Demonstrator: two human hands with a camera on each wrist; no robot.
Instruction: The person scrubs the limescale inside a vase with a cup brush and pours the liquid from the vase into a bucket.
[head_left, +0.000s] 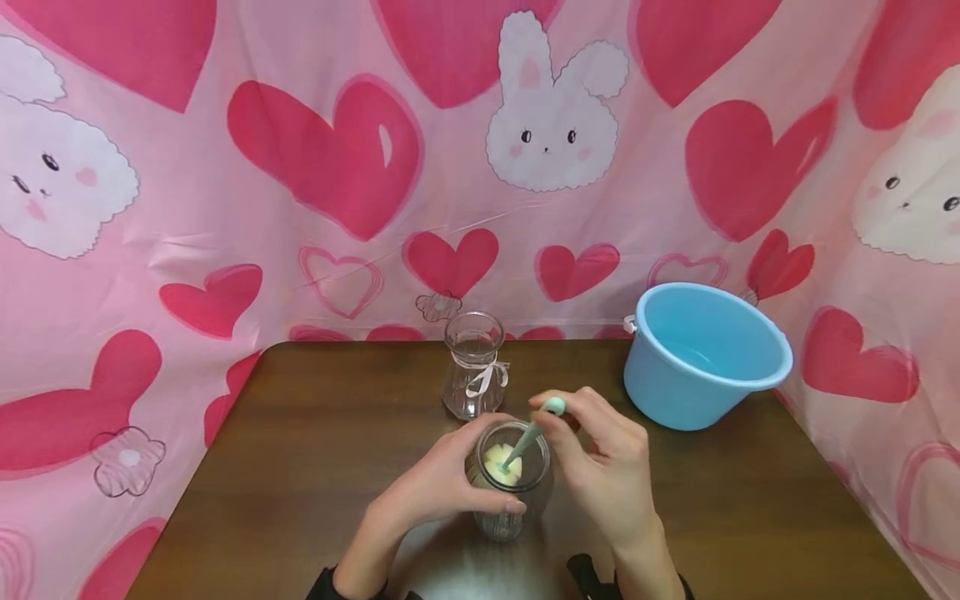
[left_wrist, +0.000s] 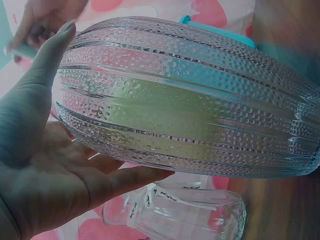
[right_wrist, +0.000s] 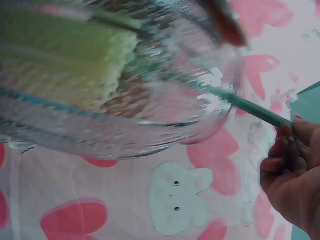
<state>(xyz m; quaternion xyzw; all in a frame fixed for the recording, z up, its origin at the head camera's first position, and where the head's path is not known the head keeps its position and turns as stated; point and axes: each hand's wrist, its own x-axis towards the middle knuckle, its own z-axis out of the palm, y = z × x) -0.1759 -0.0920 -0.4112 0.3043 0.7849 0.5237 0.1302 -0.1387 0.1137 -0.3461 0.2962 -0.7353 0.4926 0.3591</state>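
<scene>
Glass jar (head_left: 510,492) stood on the desk (head_left: 300,450), just in front of a ribboned vase (head_left: 474,367); left hand (head_left: 442,487) wrapped it steady while right hand (head_left: 600,467) pinched a sponge brush (head_left: 525,442) reaching inside.

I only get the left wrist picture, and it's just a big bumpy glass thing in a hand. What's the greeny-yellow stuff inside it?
Observer: A yellow sponge on a mint-green brush handle, pushed down into the glass vase.
Child: Who holds the handle?
Observer: The right hand pinches it near its top; the left hand grips the vase's side.
Child: What's the blue bit behind the glass?
Observer: A light blue plastic basin, standing on the brown table to the right.
Child: And the see-through thing below?
Observer: A second glass vase with a pale ribbon round its neck, standing upright just behind the held one.
</scene>
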